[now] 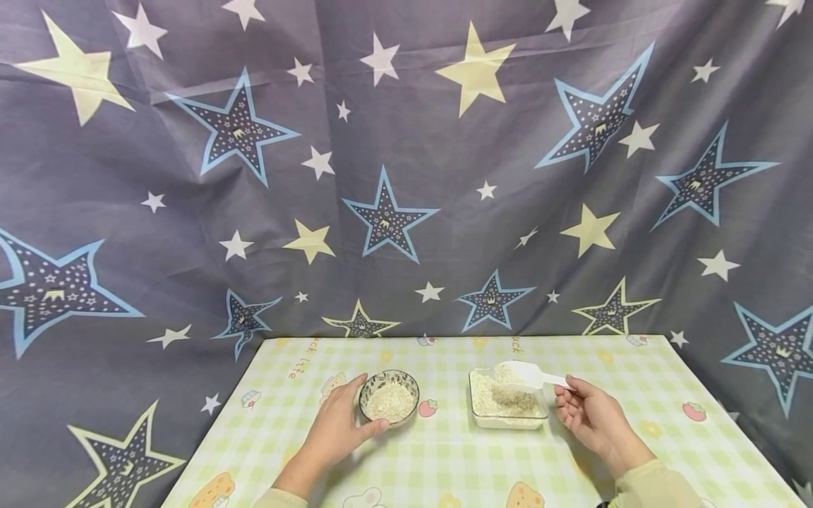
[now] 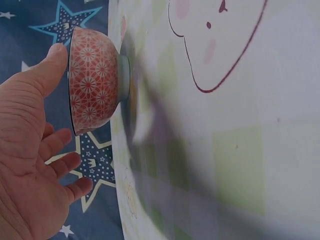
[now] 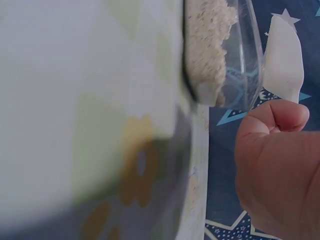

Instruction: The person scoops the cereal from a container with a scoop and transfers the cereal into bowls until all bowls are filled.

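A small bowl, dark-patterned inside and red with white flowers outside, stands upright holding pale, oat-like flakes. My left hand curves round its left side, thumb at the near rim and fingertips at the far left rim. In the left wrist view the thumb lies along the bowl while three fingers spread loosely below; the index finger is hidden. My right hand pinches the handle of a white scoop. Loaded with the same flakes, the scoop is tilted over a rectangular clear container of flakes.
A pale green checked tablecloth with cartoon prints covers the table. Bowl and container stand apart, with a printed strawberry on the cloth between them. Behind the table's far edge hangs a dark star-patterned curtain.
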